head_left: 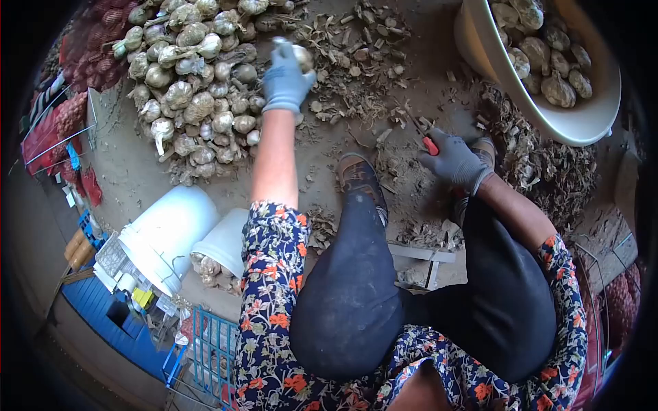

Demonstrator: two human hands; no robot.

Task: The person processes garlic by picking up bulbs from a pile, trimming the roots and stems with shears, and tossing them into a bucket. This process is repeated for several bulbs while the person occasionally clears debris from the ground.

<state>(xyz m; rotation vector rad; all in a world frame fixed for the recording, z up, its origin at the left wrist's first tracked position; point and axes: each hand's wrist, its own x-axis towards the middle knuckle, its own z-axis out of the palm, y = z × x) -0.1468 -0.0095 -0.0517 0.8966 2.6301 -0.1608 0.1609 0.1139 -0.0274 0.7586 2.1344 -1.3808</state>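
My left hand (283,81), in a grey glove, reaches out beside a large heap of garlic bulbs (185,89). Its fingers are closed round one garlic bulb (300,57), partly hidden by the glove. In my right hand (454,162), also gloved in grey, is a red-handled knife (430,145). The knife's slim dark blade points up and to the left, apart from the bulb. Dry garlic trimmings (356,61) lie on the ground between the two hands, and more are around my shoes (358,175).
A pale tub (466,41) holding several bulbs is tilted at the upper right. White buckets (171,229) lie at the left. Red mesh sacks (96,41) are piled at the upper left. A blue-green crate (212,349) stands at the lower left.
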